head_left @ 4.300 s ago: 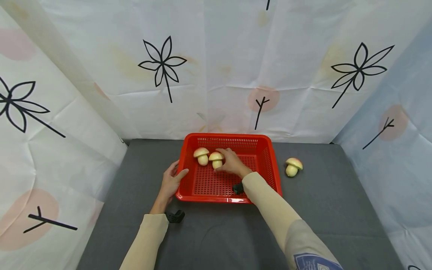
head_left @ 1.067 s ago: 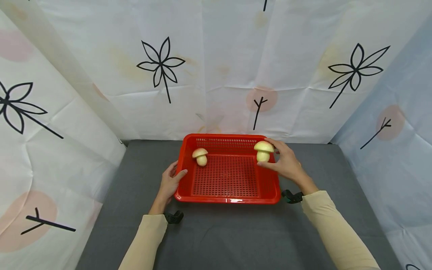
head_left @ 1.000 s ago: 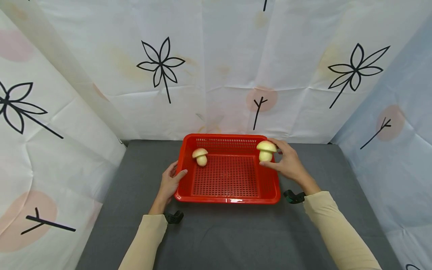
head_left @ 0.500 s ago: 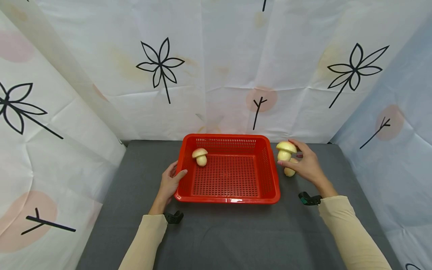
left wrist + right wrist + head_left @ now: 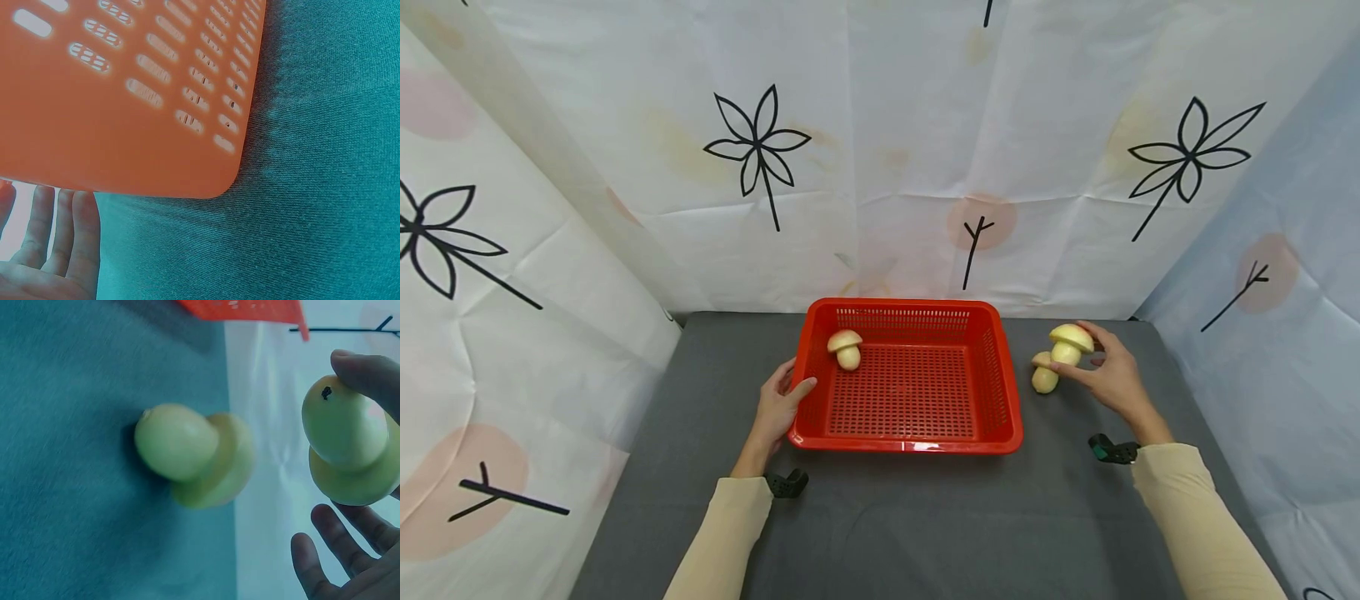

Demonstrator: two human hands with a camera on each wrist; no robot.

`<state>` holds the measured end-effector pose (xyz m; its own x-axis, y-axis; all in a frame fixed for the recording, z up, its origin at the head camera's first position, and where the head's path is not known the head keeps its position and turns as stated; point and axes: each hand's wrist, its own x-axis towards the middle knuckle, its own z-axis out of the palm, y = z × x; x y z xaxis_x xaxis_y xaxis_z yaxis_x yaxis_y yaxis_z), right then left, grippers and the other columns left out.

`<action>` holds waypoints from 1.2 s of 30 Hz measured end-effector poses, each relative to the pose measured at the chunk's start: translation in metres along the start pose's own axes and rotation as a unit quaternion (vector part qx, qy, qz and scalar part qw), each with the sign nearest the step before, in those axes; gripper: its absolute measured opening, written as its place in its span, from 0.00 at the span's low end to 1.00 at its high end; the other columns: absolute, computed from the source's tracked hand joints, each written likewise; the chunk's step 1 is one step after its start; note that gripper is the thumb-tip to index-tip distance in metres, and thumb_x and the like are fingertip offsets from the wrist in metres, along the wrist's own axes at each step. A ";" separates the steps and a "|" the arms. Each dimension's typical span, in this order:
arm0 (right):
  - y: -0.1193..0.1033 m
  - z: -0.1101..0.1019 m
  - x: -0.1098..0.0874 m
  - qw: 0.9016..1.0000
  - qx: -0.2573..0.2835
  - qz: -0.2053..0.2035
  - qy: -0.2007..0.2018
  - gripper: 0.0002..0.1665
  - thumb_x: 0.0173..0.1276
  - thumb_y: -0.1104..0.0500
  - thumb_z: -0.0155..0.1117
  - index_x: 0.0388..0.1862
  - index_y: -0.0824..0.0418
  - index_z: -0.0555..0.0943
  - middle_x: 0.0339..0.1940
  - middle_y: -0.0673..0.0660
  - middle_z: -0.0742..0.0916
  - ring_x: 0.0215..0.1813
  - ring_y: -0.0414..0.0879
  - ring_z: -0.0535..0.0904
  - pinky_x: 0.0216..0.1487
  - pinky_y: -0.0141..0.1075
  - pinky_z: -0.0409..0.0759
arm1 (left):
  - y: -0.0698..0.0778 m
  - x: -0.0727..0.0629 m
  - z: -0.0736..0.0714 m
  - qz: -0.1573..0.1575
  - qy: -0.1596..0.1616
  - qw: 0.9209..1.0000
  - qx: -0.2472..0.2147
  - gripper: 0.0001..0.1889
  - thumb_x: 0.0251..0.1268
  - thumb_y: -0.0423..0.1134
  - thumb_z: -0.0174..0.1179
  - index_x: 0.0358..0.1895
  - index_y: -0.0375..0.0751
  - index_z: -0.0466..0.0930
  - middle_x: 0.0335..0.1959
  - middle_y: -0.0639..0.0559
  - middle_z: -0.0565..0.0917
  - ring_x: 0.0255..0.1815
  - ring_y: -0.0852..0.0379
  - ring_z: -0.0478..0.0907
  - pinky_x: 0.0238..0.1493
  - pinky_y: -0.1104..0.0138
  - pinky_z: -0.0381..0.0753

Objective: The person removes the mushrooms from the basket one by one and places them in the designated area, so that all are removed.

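My left hand [image 5: 777, 404] grips the left rim of a red plastic basket [image 5: 910, 392], thumb over the edge. In the left wrist view its fingers [image 5: 85, 231] reach up to the basket's rim from outside. Between thumb and fingers, my right hand [image 5: 1116, 375] holds a toy mushroom [image 5: 1070, 337] upright, raised right of the basket. A second mushroom [image 5: 1042, 382] stands on the table, partly covered by the held one in the head view; the right wrist view shows the two apart. Inside the basket, a third mushroom [image 5: 847, 343] leans at the left end.
The dark grey cloth-covered table [image 5: 880, 525] carries the basket near its back edge. White printed curtains [image 5: 880, 167] rise behind and along both sides. Black wrist straps with cameras [image 5: 1112, 450] sit on both forearms.
My right hand has taken one mushroom from beside the other in the basket, lifted it over the right rim, and carried it right past the table mushroom. The left hand keeps its place.
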<state>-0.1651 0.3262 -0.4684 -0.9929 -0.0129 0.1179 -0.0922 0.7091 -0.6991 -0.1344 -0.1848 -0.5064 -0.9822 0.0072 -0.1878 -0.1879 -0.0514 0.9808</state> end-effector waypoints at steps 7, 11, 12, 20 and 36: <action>0.021 -0.002 -0.002 1.000 -0.008 0.029 0.003 0.52 0.66 0.48 0.75 0.79 0.66 0.59 0.68 0.74 0.70 0.61 0.69 0.69 0.54 0.59 0.72 | 0.001 -0.001 0.000 -0.002 0.000 1.000 0.001 0.33 0.73 0.34 0.62 0.77 0.36 0.61 0.71 0.31 0.70 0.68 0.29 0.70 0.63 0.37 0.72; 0.032 -0.004 -0.004 0.999 -0.004 0.046 0.004 0.53 0.67 0.47 0.74 0.80 0.66 0.58 0.68 0.74 0.70 0.62 0.70 0.68 0.53 0.58 0.72 | 0.002 -0.001 0.000 -0.004 0.001 1.000 0.000 0.33 0.73 0.34 0.62 0.77 0.36 0.61 0.71 0.31 0.70 0.68 0.29 0.70 0.64 0.37 0.72; 0.034 -0.004 -0.005 0.999 -0.002 0.051 0.005 0.53 0.67 0.47 0.74 0.80 0.67 0.57 0.68 0.75 0.70 0.62 0.70 0.68 0.52 0.58 0.72 | 0.002 -0.002 0.001 -0.004 0.001 1.000 -0.001 0.32 0.73 0.33 0.62 0.77 0.36 0.61 0.71 0.31 0.70 0.68 0.29 0.70 0.64 0.37 0.72; 0.054 -0.003 -0.007 0.995 0.002 0.096 0.000 0.55 0.67 0.47 0.73 0.80 0.70 0.55 0.71 0.78 0.67 0.66 0.74 0.65 0.56 0.67 0.69 | 0.002 -0.002 0.001 -0.005 0.002 1.000 -0.002 0.33 0.74 0.34 0.62 0.77 0.37 0.60 0.70 0.32 0.70 0.67 0.30 0.70 0.63 0.38 0.73; 0.079 0.008 -0.010 0.993 -0.017 0.109 -0.031 0.56 0.67 0.46 0.73 0.79 0.72 0.55 0.70 0.80 0.67 0.64 0.74 0.67 0.56 0.67 0.69 | 0.001 0.000 0.000 -0.009 0.001 1.000 -0.004 0.33 0.73 0.34 0.62 0.77 0.37 0.60 0.71 0.31 0.69 0.68 0.30 0.70 0.64 0.38 0.72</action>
<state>-0.1630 0.3766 -0.5309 -0.9918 0.1016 -0.0776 0.1272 0.7235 -0.6785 -0.1346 -0.1844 -0.5052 -0.9785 0.0068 -0.2064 -0.2064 -0.0584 0.9767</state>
